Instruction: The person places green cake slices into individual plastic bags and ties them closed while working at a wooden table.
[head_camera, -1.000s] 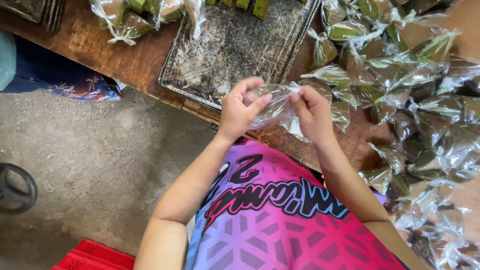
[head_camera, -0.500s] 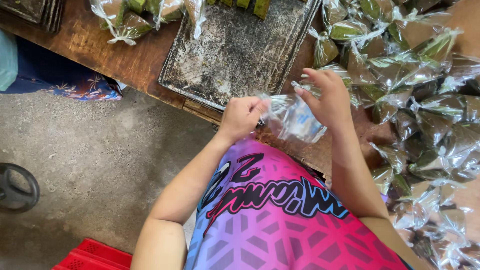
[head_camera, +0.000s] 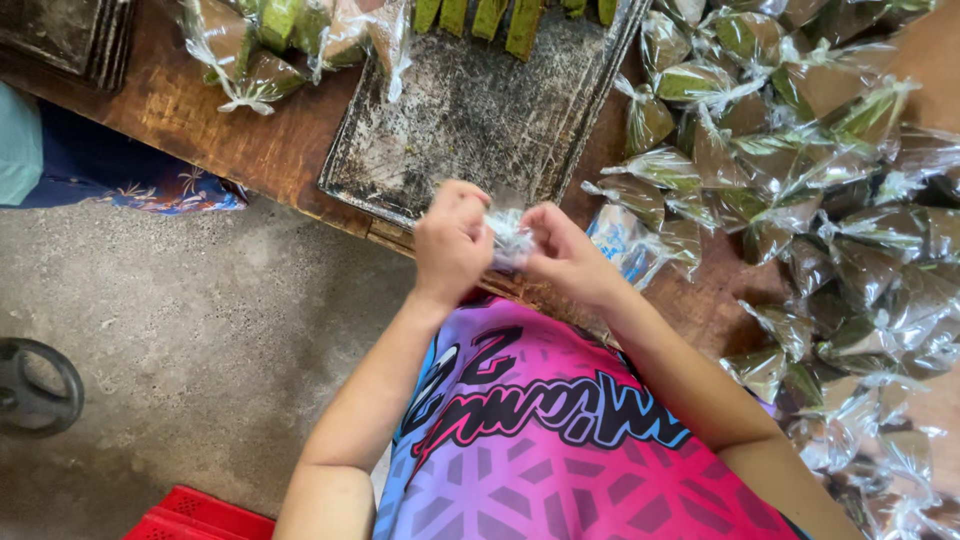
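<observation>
My left hand (head_camera: 452, 240) and my right hand (head_camera: 562, 254) meet at the near edge of a wooden table (head_camera: 190, 110). Both pinch the crumpled neck of a small clear plastic bag (head_camera: 510, 235) held between them. The bag's lower part (head_camera: 622, 240) hangs to the right of my right hand and is partly hidden by it. What it holds cannot be made out. A worn dark metal tray (head_camera: 470, 120) lies just beyond my hands.
Many tied clear bags of green and brown pieces (head_camera: 800, 170) cover the table's right side. More bags (head_camera: 250, 50) lie at the far left, green strips (head_camera: 480, 15) on the tray's far end. A black wheel (head_camera: 35, 385) and red crate (head_camera: 200, 515) stand on the concrete floor.
My hands came together from holding the bag spread apart. The bag's mouth is now gathered and bunched between the fingers, and both hands sit slightly lower at the table's edge.
</observation>
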